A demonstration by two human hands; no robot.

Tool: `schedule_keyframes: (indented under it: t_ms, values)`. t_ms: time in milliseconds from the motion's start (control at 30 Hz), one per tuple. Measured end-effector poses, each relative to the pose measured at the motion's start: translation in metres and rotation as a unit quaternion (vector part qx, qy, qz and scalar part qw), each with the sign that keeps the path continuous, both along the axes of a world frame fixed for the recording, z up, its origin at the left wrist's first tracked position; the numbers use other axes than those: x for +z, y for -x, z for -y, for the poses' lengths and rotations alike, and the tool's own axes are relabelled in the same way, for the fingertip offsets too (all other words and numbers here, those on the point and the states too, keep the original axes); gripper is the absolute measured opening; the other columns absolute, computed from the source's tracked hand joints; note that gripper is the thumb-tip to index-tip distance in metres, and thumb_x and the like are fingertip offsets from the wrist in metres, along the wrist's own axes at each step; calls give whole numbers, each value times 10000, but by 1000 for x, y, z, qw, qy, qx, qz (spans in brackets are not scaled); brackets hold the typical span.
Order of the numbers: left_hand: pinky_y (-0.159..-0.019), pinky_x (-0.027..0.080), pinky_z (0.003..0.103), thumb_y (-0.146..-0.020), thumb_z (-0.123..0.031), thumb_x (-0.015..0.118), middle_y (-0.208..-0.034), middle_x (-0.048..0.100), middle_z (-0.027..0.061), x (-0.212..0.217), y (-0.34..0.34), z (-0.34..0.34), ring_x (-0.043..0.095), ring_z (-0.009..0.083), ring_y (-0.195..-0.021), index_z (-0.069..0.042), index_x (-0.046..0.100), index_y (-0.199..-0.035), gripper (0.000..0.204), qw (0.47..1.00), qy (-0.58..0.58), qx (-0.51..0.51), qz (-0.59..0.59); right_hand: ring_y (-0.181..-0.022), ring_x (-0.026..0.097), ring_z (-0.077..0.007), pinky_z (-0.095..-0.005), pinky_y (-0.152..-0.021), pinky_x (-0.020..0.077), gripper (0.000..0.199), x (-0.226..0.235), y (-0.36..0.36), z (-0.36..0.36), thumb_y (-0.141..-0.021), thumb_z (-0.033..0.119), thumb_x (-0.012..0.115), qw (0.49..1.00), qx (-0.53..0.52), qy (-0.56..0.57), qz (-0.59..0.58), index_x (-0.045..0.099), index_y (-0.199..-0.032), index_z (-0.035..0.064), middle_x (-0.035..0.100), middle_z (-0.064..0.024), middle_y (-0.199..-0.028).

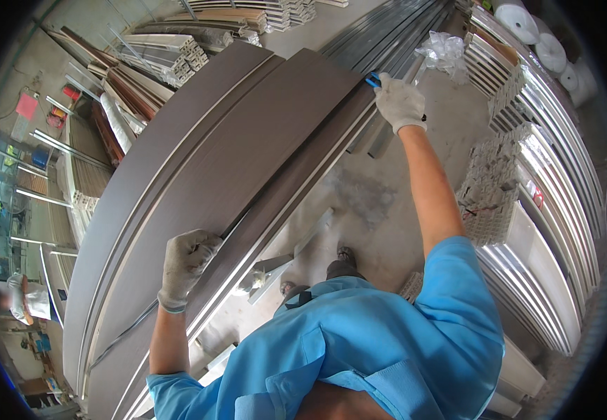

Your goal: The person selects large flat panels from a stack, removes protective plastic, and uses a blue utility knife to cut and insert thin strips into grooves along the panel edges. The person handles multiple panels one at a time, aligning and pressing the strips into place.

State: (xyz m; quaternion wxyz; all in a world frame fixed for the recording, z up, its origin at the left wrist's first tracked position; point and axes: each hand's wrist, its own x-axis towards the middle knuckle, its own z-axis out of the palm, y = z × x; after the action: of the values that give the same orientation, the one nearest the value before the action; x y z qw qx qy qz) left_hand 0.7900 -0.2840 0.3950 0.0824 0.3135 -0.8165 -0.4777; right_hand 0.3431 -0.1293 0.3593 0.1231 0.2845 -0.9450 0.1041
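Long dark brown wood-grain panels [198, 161] lie side by side in front of me, with pale edges between them. My left hand [184, 262], in a grey work glove, presses down on the groove between two panels near me. My right hand [400, 103], also gloved, reaches to the far end of the rightmost panel and grips a small blue-tipped tool [373, 81] against the panel's edge. The tool's body is mostly hidden in the fist.
Stacks of silvery metal profiles [541, 210] fill the right side. More profiles and boards [156, 52] lie at the far left and back. A crumpled clear plastic bag [445, 52] sits beyond my right hand. Another person [20, 297] stands at the far left. Concrete floor [366, 203] below.
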Motion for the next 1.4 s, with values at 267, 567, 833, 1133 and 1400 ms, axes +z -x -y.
schedule_keyframes:
  t_ms: [267, 567, 833, 1133, 1400]
  values:
    - [-627, 500, 418, -764, -183, 766, -771, 633, 104, -26, -11, 8, 632, 310, -686, -71, 654, -829, 172, 933, 318, -151, -68, -958, 698, -372, -494, -813, 549, 250, 2, -38, 16, -956, 313, 556, 999, -37, -19, -7, 643, -1080, 113, 728, -159, -965]
    - [-648, 506, 429, -804, -255, 730, -807, 663, 130, -31, -11, 22, 659, 317, -737, -52, 686, -855, 213, 928, 287, -224, -81, -808, 703, -395, -519, -693, 552, 279, 8, -194, 16, -979, 337, 526, 999, 11, -25, 26, 608, -1078, 89, 708, -193, -842]
    - [-680, 515, 422, -803, -281, 707, -816, 681, 139, -21, -8, 17, 670, 320, -752, -31, 714, -837, 252, 935, 252, -248, 4, -722, 704, -356, -489, -597, 564, 359, -3, -301, 3, -976, 316, 561, 992, 125, 17, 5, 594, -1255, 92, 690, -183, -799]
    - [-661, 515, 424, -792, -275, 713, -788, 672, 147, -18, -10, 19, 667, 317, -722, -30, 719, -812, 246, 933, 264, -244, 5, -811, 713, -365, -485, -689, 568, 243, -1, -175, 20, -967, 327, 563, 1000, -22, -10, -16, 603, -1060, 107, 708, -159, -850]
    - [-617, 514, 409, -778, -272, 735, -740, 662, 130, -18, -11, 23, 666, 298, -682, -38, 720, -807, 236, 938, 243, -246, 32, -978, 688, -399, -508, -848, 538, 302, -1, -57, 37, -964, 358, 537, 994, -111, -16, 11, 644, -1155, 149, 720, -191, -1013]
